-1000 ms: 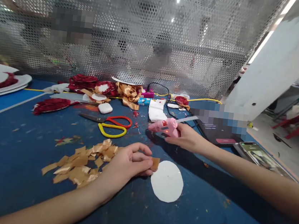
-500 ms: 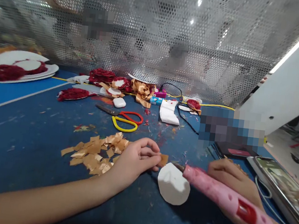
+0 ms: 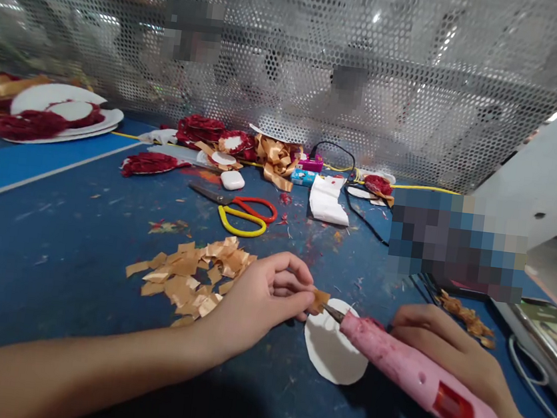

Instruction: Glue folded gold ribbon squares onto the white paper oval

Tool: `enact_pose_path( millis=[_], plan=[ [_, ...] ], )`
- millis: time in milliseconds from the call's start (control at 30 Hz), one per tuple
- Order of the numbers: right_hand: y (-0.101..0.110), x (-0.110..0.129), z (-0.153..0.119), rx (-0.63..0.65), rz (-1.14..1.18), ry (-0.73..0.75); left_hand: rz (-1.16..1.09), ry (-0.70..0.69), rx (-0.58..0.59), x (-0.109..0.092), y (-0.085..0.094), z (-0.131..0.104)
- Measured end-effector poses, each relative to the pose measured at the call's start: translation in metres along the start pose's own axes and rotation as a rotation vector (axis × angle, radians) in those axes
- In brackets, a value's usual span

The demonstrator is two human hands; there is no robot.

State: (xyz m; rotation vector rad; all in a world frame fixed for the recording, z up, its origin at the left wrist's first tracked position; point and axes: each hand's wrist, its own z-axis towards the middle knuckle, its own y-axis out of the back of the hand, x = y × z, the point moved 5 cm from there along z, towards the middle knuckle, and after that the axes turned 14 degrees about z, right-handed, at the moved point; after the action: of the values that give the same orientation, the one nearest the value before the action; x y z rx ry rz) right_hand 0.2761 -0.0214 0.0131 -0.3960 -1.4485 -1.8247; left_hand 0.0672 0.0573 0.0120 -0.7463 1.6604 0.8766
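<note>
My left hand (image 3: 276, 296) pinches a small square of gold ribbon (image 3: 319, 301) between thumb and fingertips. The metal tip of a pink soldering iron (image 3: 406, 368) meets the ribbon's right edge, or comes very close. My right hand (image 3: 448, 349) is closed on the iron, which hides part of its grip. Beneath the ribbon and the tip lies a white paper disc (image 3: 335, 353), flat on the table with a shadow across it. A loose pile of gold ribbon pieces (image 3: 185, 279) is spread just left of my left hand.
Scissors (image 3: 242, 215) with red and yellow handles lie beyond the pile, near a white case (image 3: 232, 179). Dark red petal pieces (image 3: 150, 165) and gold ribbon curls (image 3: 277, 158) line the back by a perforated metal screen (image 3: 276, 54). A phone (image 3: 540, 333) rests at right.
The soldering iron's tip has come to the ribbon square, which now overlaps the disc's upper edge. The whole view has shifted slightly.
</note>
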Motion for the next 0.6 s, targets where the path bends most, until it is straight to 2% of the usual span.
enact_pose_path(
  millis=[367, 600],
  plan=[
    [-0.0001, 0.0050, -0.0018, -0.016, -0.071, 0.147, -0.024, -0.022, 0.025, -0.0003, -0.0021, 0.0008],
    [-0.0010, 0.0026, -0.0038, 0.026, -0.057, 0.159, -0.036, -0.030, 0.035, -0.0002, -0.0026, 0.0004]
  ],
)
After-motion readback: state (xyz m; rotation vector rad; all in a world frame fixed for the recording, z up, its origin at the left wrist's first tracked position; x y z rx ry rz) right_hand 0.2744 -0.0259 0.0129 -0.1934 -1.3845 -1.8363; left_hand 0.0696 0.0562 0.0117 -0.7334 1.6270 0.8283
